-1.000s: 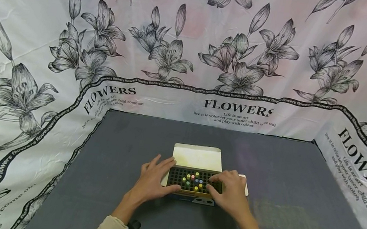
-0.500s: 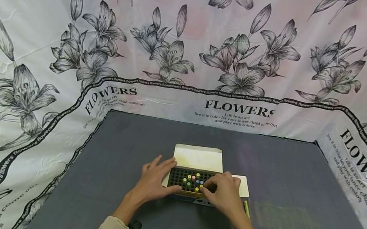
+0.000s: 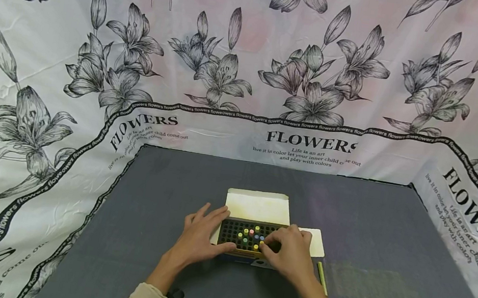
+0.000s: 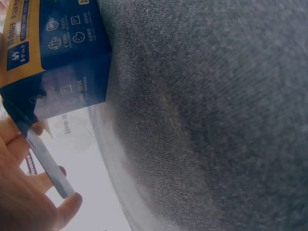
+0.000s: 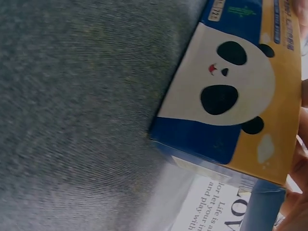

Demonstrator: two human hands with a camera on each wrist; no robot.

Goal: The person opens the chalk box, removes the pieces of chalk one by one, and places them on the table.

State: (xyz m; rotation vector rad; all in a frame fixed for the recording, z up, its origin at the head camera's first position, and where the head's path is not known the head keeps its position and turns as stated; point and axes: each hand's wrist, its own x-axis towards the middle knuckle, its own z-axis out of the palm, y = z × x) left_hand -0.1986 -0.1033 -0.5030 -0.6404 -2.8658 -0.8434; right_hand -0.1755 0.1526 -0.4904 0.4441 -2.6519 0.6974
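Note:
A chalk box (image 3: 232,258), blue and yellow with a panda on its front, stands with its white lid (image 3: 258,206) folded back. Its black insert (image 3: 229,230) has many round holes. Several coloured chalk sticks (image 3: 246,231) poke up out of it. My left hand (image 3: 198,238) holds the box's left end, thumb at the near corner and fingers by the lid. In the left wrist view its fingertips (image 4: 71,204) lie round the blue side flap (image 4: 50,166). Over the right half, my right hand (image 3: 290,252) pinches a chalk stick; fingers largely hide it, only a yellow end shows.
A yellow-green stick (image 3: 322,278) lies on the grey tabletop (image 3: 168,185), right of the box. A white side flap (image 3: 315,242) sticks out behind my right hand. Flower-printed cloth (image 3: 222,136) surrounds the table's back and sides.
My right hand has shifted left over the insert and bunched its fingertips near the yellow chalk. The yellow-green stick now shows beside the right forearm. My left hand stays in place.

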